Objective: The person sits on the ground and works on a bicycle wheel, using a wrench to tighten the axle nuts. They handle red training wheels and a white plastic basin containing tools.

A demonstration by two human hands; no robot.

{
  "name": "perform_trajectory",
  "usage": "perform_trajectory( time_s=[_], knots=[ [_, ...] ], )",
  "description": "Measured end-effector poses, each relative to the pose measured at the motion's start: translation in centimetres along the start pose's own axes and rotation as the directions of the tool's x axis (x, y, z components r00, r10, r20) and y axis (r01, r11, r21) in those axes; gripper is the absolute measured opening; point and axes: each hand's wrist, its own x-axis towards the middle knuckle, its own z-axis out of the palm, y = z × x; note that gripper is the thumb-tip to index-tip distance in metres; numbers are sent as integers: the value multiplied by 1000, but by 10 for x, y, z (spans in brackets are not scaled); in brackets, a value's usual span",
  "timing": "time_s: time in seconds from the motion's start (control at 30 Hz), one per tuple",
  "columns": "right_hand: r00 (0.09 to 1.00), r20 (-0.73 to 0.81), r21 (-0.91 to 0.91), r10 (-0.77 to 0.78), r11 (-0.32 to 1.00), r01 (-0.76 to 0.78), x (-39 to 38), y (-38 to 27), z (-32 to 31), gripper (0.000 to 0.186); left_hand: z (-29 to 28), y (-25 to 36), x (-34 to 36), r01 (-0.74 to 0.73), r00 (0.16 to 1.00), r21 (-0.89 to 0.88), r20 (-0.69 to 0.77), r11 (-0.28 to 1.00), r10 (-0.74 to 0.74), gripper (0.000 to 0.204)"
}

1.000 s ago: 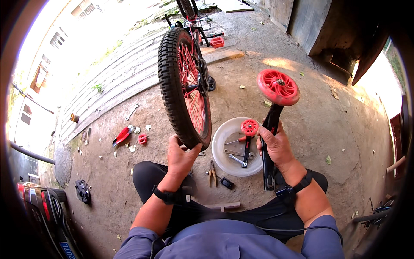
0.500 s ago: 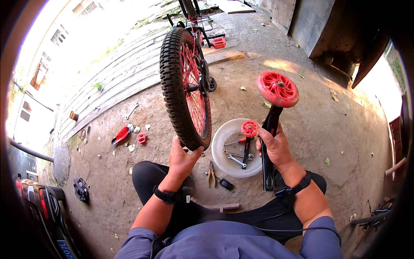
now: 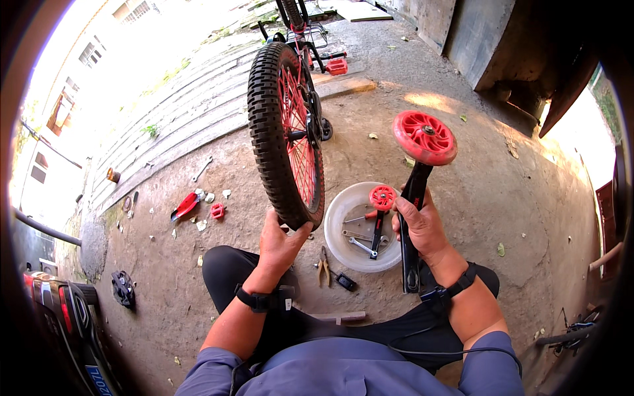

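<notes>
Little moved; tyre (image 3: 269, 135) in left hand (image 3: 279, 243); stabiliser (image 3: 416, 183) in right hand (image 3: 426, 226)

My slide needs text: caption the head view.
Left hand holds a knobby bicycle tire, right hand a black bar topped by a red wheel.

Got red lettering (image 3: 417, 201) on the black bar (image 3: 410, 254) right of the tub (image 3: 332, 228), white characters (image 3: 99, 382) on the blue car plate (image 3: 92, 371) way left of it.

Dark car (image 3: 72, 317) lower left, pale building (image 3: 74, 66) upper left, leaf (image 3: 500, 249) on concrete floor (image 3: 485, 218)
</notes>
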Motion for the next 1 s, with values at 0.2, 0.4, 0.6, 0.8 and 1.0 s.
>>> perform_trajectory(
  time_s=[0.2, 0.4, 0.6, 0.8, 1.0],
  knots=[
    [1000, 7, 18, 10, 1000, -10, 0, 1, -1, 26, 0, -3, 1, 7, 1000, -5, 6, 1000, -7, 46],
    [1000, 3, 23, 16, 1000, -16, 0, 2, -1, 26, 0, 5, 0, 18, 1000, -35, 16, 999, -17, 46],
    [1000, 0, 24, 6, 1000, -6, 3, 7, -4, 26, 1, 10, 1, 20, 1000, -76, 20, 997, -19, 45],
    [1000, 8, 74, -4, 997, 3, 3, 12, -5, 23, -2, 10, 2, 59, 998, -155, 41, 986, -53, 44],
    [997, 26, 41, 79, 996, -80, 7, 8, -6, 21, -25, 8, 18, -80, 996, -392, 13, 916, 93, 57]
  ],
)
